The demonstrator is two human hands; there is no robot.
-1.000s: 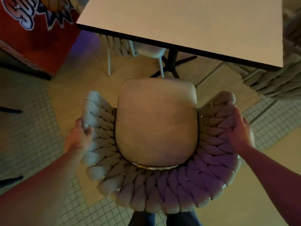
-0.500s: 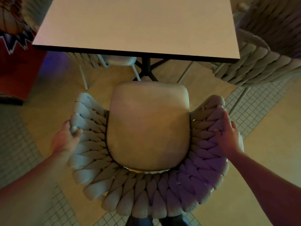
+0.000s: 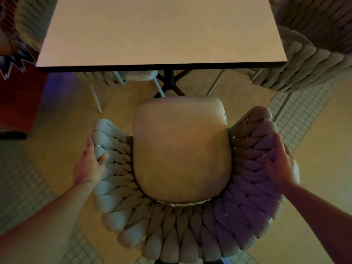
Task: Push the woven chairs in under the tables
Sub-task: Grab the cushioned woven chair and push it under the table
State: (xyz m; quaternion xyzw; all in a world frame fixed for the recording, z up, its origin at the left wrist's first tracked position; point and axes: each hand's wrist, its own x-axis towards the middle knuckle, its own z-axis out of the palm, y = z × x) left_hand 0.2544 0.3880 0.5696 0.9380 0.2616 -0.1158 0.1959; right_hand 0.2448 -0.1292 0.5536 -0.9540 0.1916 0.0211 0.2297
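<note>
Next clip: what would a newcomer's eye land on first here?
The big woven rope chair with its beige cushioned seat fills the middle, gripped by the left hand and right hand on its arms. Just ahead stands the pale square table, the seat not yet under it.

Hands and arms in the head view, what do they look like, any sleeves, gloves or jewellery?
Both are bare. The left hand and right hand have no gloves, and no rings or watch can be seen in the dim coloured light. Both forearms are uncovered from the wrist to the picture's edge, with no sleeve in view. No markings show.
</note>
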